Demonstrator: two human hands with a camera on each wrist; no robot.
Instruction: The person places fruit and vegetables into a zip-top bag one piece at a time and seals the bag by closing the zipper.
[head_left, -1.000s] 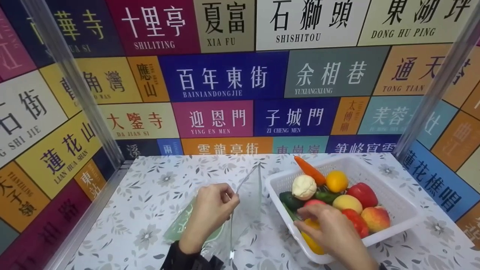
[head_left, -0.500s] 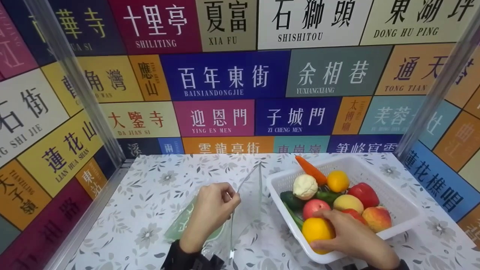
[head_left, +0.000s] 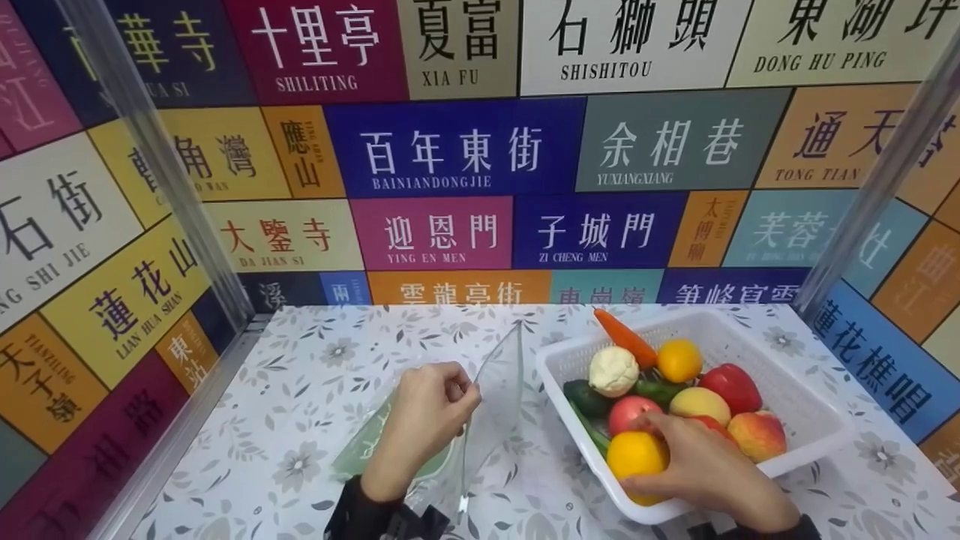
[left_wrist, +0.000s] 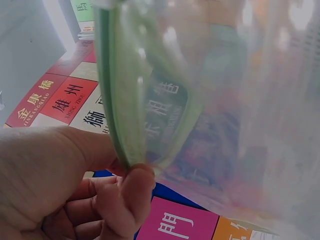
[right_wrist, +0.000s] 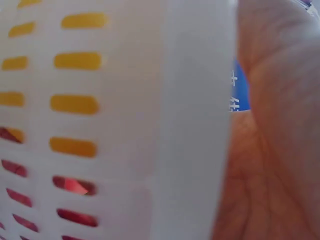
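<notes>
My left hand (head_left: 431, 405) pinches the opening edge of a clear zip bag (head_left: 495, 397) with green print, thumb against the forefinger. In the left wrist view, the bag's greenish rim (left_wrist: 107, 85) runs down to the fingertips and its mouth gapes. My right hand (head_left: 697, 465) reaches into a white slotted basket (head_left: 806, 457) and grips an orange (head_left: 636, 457) at its near left corner, thumb on the near side and fingers over the far side. In the right wrist view, the basket wall (right_wrist: 132, 120) hides the fingertips, and yellow shows through its slots.
The basket also holds a carrot (head_left: 624, 337), a white round vegetable (head_left: 613, 371), another orange (head_left: 679, 360), a red pepper (head_left: 729, 388), peaches (head_left: 757, 435), a pink-red fruit (head_left: 634, 414) and green vegetables. A flower-patterned table (head_left: 315, 375) lies beneath, with sign-covered walls (head_left: 450, 150) around it.
My right hand has come lower and to the right over the basket's near corner, and its thumb and fingers have closed around the orange. The left hand keeps its pinch on the bag.
</notes>
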